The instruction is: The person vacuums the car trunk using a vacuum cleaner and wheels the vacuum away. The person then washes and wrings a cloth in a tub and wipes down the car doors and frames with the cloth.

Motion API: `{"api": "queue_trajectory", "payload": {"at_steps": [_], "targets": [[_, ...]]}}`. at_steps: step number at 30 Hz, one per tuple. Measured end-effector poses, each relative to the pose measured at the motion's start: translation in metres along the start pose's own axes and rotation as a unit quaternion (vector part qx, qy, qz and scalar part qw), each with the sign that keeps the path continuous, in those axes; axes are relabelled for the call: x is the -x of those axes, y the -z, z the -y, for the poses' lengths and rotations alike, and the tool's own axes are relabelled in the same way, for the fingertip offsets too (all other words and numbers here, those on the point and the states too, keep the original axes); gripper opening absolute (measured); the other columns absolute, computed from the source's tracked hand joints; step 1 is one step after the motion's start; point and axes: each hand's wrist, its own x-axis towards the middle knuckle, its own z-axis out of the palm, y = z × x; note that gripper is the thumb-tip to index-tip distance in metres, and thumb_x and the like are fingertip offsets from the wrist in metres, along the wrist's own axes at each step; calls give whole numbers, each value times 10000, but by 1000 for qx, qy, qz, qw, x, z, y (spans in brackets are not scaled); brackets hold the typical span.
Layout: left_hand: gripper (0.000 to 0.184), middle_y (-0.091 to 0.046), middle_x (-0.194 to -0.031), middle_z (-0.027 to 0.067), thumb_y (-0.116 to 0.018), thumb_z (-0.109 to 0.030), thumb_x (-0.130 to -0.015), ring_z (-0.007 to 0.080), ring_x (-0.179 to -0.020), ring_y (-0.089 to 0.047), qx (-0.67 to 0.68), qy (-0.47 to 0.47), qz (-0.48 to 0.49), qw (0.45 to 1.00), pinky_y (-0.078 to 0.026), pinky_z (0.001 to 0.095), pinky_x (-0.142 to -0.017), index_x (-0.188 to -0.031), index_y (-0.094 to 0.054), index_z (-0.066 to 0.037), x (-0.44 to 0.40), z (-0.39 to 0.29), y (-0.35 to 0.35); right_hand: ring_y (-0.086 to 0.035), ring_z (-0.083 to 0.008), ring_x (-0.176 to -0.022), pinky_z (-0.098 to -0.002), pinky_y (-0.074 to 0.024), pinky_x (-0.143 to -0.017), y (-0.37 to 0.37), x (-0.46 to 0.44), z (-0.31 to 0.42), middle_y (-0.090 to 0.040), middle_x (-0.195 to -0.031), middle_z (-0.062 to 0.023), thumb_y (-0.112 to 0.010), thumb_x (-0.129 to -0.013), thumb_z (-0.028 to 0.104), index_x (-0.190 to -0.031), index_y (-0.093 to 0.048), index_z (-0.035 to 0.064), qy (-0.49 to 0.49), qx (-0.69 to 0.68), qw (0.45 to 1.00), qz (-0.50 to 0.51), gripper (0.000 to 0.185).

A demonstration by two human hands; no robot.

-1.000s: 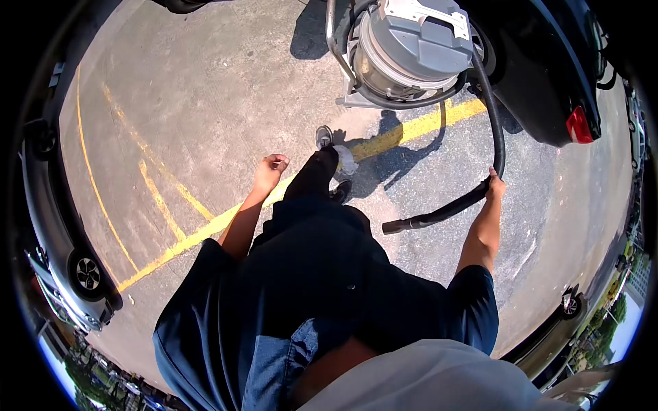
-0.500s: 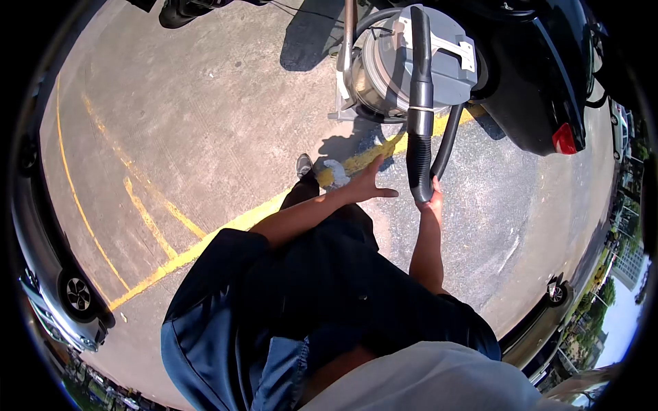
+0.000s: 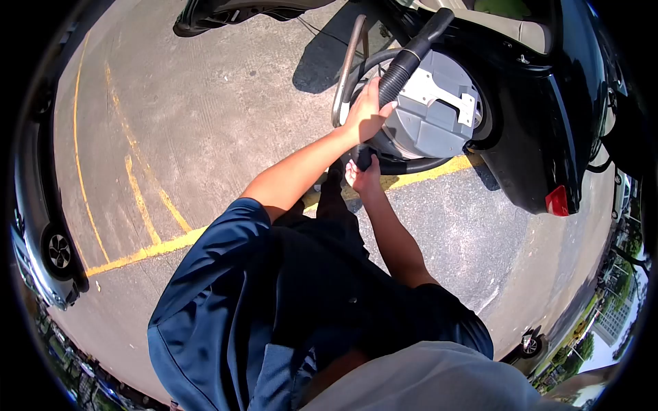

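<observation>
A black vacuum hose (image 3: 393, 83) slants across the top of the vacuum cleaner (image 3: 426, 130), its smooth nozzle end pointing up and to the right. My left hand (image 3: 367, 115) is closed around the ribbed part of the hose, thumb on the near side. Lower down, my right hand (image 3: 363, 175) grips the hose near its bend, with the fingers partly hidden behind it. The vacuum has a grey lid with a white handle plate, and a metal push bar (image 3: 348, 68) rises at its left.
A black car (image 3: 528, 137) with a red tail light (image 3: 557, 201) stands close on the right, and an open car door (image 3: 233, 15) juts in at the top. Yellow lines (image 3: 147, 253) mark the pavement. A silver car (image 3: 41, 253) is parked at far left.
My left hand has moved from open beside the hose to closed around it. My right hand and the hose have shifted left and up, and the nozzle now tilts right.
</observation>
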Motion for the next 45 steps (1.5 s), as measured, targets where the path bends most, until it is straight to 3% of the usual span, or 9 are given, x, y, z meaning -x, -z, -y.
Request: {"api": "queue_trajectory", "payload": {"at_steps": [1, 4, 8, 15, 18, 20, 23, 35, 45], "targets": [[707, -427, -1263, 311, -647, -272, -820, 419, -1165, -455, -167, -26, -55, 984, -384, 422, -971, -1318, -296, 87, -26, 23, -7, -600, -266, -785, -347, -494, -648, -25, -3, 6, -613, -883, -125, -290, -842, 716, -988, -534, -31, 10, 39, 999, -3, 799], [559, -438, -1302, 251, -630, -266, -831, 384, -1178, -462, -179, -58, -57, 981, -383, 414, -982, -1265, -432, 24, -54, 27, 13, -606, -322, -960, -379, -492, -784, -82, -14, 15, -609, -1072, -172, -260, -958, 525, -1171, -484, -35, 83, 237, 956, 153, 639], [360, -509, -1229, 154, -645, -192, -834, 315, -1121, -521, -41, -44, 0, 998, -449, 362, -907, -1157, -552, -64, 24, 20, 66, -597, -177, -576, -301, -494, -493, -78, -35, 9, -615, -761, -96, -439, -942, 347, -1009, -581, 41, 225, 372, 898, 73, 344], [345, -643, -994, 207, -641, -318, -819, 353, -919, -623, -118, 500, -39, 857, -484, 405, -815, -1034, -636, -48, 385, 200, 157, -548, -118, -928, -293, -439, -868, -107, -44, 2, -568, -975, -58, -494, -958, 224, -1180, -459, -2, 505, 299, 781, 214, 318], [302, -670, -868, 209, -618, -262, -782, 371, -847, -644, -192, 640, -30, 743, -486, 429, -760, -939, -662, -7, 532, 199, 216, -566, -139, -609, -278, -490, -578, -166, -29, -14, -566, -757, -87, -542, -921, 214, -1064, -478, -5, 493, 398, 749, 193, 270], [206, -601, -668, 106, -613, -226, -810, 249, -632, -592, 0, 729, -267, 631, -467, 371, -566, -797, -631, -22, 636, 217, 226, -492, -145, -425, -287, -441, -403, -178, -31, -10, -522, -608, -71, -571, -900, 229, -930, -470, 6, 472, 442, 757, 91, 247], [141, -473, -622, -11, -585, -191, -852, 106, -544, -465, 155, 703, -409, 560, -390, 259, -468, -769, -578, -76, 666, 179, 248, -424, -145, -362, -305, -396, -342, -184, -27, -3, -458, -537, -41, -592, -886, 255, -790, -436, 35, 471, 485, 737, 31, 287], [200, -573, -766, 46, -590, -208, -869, 171, -617, -539, 232, 743, -406, 479, -442, 298, -506, -1007, -562, -65, 774, 231, 383, -405, -140, -368, -323, -406, -365, -124, 3, -73, -429, -515, -43, -616, -837, 234, -760, -508, 16, 432, 562, 703, -60, 256], [235, -622, -940, 77, -585, -264, -894, 199, -806, -612, 250, 617, -408, 625, -496, 325, -661, -1037, -545, -81, 723, 263, 503, -380, -138, -351, -307, -358, -358, -196, 6, -255, -413, -509, -20, -601, -868, 236, -778, -444, 60, 385, 539, 749, -5, 253]]}}
